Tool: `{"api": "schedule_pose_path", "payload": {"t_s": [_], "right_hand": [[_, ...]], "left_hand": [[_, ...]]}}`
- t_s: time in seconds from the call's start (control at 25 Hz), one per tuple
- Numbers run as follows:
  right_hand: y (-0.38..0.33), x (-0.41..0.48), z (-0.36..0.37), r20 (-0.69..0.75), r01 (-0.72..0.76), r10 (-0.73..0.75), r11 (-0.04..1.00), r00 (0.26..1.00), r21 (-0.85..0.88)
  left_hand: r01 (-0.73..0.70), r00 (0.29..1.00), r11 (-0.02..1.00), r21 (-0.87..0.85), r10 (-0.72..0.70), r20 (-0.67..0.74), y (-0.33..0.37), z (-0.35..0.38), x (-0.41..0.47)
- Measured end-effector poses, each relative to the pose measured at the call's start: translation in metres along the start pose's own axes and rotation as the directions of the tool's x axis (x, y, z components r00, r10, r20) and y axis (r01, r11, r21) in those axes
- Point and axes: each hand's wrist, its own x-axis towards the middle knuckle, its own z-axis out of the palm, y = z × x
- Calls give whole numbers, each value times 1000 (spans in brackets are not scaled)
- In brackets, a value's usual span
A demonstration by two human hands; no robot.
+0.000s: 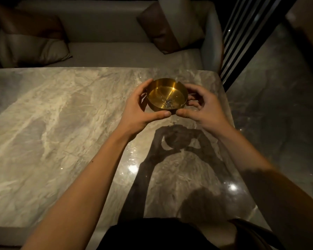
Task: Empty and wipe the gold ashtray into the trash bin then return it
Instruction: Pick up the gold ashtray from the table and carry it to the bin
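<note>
The gold ashtray point(167, 93) is a round brushed-metal bowl with notches in its rim. A small heap of grey ash lies near the front of its floor. It is held above the marble table point(52, 123), and its shadow falls on the tabletop nearer to me. My left hand point(141, 109) grips its left side, thumb under the front rim. My right hand point(202, 107) grips its right side, thumb meeting the left thumb below the rim. No trash bin is in view.
A pale sofa point(116, 55) runs behind the table, with a cushion point(31, 49) at the left and a brown-and-cream cushion point(172, 26) at the right. A dark slatted screen point(242, 37) stands at the right. Glossy dark floor point(278, 105) lies beyond the table's right edge.
</note>
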Motion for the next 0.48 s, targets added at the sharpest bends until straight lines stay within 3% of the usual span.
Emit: {"api": "schedule_pose_path", "payload": {"t_s": [0.32,0.48], "right_hand": [[-19,7,3,8,-64,64,998,998,-3],[-17,7,6,-36,-83,82,996,996,-41]], "left_hand": [[-8,994,986,-168,26,109,-13,-29,20],[1,992,989,-147,18,128,-16,-21,18]]}}
